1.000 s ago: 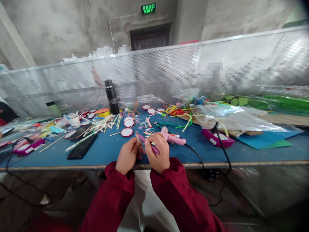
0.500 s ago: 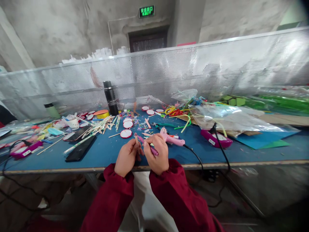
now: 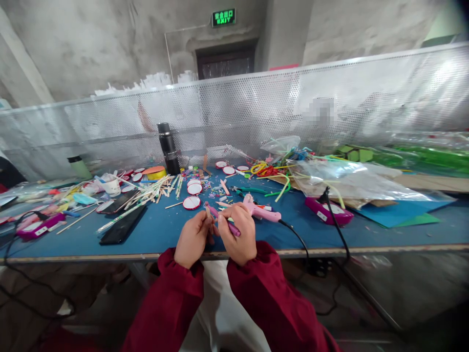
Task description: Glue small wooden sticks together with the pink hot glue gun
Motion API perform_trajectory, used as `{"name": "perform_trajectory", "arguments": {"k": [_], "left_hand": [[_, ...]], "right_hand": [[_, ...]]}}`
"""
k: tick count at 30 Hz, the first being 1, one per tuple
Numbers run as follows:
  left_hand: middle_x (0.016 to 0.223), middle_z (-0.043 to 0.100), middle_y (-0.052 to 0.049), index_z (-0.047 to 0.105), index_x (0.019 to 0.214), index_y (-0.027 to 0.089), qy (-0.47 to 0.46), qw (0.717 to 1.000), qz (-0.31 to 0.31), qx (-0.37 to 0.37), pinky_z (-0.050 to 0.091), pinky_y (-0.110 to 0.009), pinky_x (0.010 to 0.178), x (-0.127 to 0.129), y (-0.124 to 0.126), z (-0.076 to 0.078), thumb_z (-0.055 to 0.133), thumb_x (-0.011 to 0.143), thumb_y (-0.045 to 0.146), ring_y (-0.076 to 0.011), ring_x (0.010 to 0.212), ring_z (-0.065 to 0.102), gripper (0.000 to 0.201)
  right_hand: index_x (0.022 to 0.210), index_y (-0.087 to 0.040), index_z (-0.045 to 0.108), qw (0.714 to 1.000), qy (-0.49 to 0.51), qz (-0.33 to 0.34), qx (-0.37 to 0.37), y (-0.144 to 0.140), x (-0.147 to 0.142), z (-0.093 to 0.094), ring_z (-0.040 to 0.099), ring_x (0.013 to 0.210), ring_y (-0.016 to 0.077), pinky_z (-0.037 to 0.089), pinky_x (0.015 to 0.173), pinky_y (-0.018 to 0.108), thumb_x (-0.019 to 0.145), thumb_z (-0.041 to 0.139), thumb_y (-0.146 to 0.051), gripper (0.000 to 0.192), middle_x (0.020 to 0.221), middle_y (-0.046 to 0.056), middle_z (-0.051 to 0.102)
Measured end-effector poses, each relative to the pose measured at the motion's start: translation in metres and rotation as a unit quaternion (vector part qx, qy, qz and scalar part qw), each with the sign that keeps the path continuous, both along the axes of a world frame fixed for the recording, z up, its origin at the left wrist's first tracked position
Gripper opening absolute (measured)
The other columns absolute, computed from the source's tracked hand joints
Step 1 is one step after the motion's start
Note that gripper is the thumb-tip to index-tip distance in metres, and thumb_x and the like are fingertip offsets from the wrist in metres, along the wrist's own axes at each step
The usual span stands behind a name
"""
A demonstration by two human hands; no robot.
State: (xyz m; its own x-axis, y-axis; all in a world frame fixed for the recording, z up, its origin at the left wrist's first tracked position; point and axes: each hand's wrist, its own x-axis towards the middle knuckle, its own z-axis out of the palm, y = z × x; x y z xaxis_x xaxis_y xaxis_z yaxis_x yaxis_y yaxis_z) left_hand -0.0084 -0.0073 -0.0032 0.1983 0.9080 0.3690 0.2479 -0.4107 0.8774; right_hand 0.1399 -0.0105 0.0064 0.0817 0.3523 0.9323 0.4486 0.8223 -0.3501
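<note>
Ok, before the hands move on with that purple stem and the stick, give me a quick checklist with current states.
1. Left hand grips the wooden stick: ok.
2. Right hand grips the purple stem: ok.
3. Stem and stick meet between the hands: cannot tell, fingers hide the contact.
4. Pink glue gun lies on the blue table just beyond the right hand, within reach: ok.
5. Glue gun cord clear of the hands: ok, it trails off the table edge.
6. Glue gun hot: cannot tell.
</note>
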Motion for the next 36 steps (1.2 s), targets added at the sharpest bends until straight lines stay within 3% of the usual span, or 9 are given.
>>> {"name": "perform_trajectory", "arguments": {"k": [36], "left_hand": [[0.066,0.063,0.003,0.058,0.087,0.020,-0.009,1.000,0.000,-0.001,0.043,-0.024,0.052,-0.0001,0.0005,0.0004,0.051,0.101,0.054,-0.0126,0.052,0.057,0.038]], "right_hand": [[0.077,-0.024,0.055,1.000,0.002,-0.006,0.001,-0.0004,0.0000,-0.0004,0.059,0.071,0.0186,0.048,0.081,0.041,0.093,0.056,-0.013,0.020,0.072,0.000,0.064]]}}
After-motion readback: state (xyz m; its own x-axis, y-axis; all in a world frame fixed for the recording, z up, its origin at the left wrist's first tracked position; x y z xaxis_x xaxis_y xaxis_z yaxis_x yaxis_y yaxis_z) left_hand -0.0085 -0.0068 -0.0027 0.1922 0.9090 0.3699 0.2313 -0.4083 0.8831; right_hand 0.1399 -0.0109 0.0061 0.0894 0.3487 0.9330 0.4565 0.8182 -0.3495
